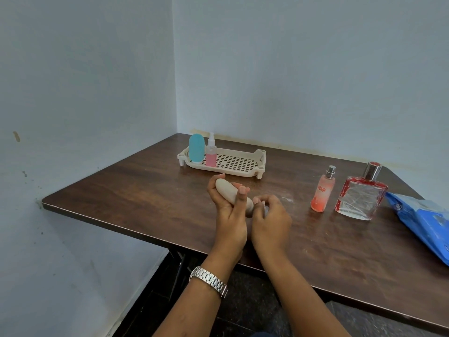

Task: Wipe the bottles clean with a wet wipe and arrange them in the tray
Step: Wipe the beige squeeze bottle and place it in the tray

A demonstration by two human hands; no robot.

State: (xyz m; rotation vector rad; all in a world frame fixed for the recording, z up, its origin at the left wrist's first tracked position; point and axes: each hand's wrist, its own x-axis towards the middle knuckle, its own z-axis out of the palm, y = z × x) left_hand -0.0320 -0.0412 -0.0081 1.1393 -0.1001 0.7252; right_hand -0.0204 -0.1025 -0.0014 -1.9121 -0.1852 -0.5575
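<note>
The left hand gripped a beige bottle around its body, holding it tilted just above the worktop with its cap end toward the right hand. The right hand's fingers were curled at that cap end, pinching a small pale scrap that looked like the wet wipe, though most of it was hidden. A metal wristwatch sat on the left wrist.

The worktop was dark wood grain, pushed into a corner of pale blue walls.

At the far side stood a cream perforated tray, with a blue bottle and a pink spray bottle upright, side by side at its left end. To the right, outside the tray, an orange perfume spray stood just beside a square glass perfume bottle with red trim. A blue wipes pack lay at the right edge.
</note>
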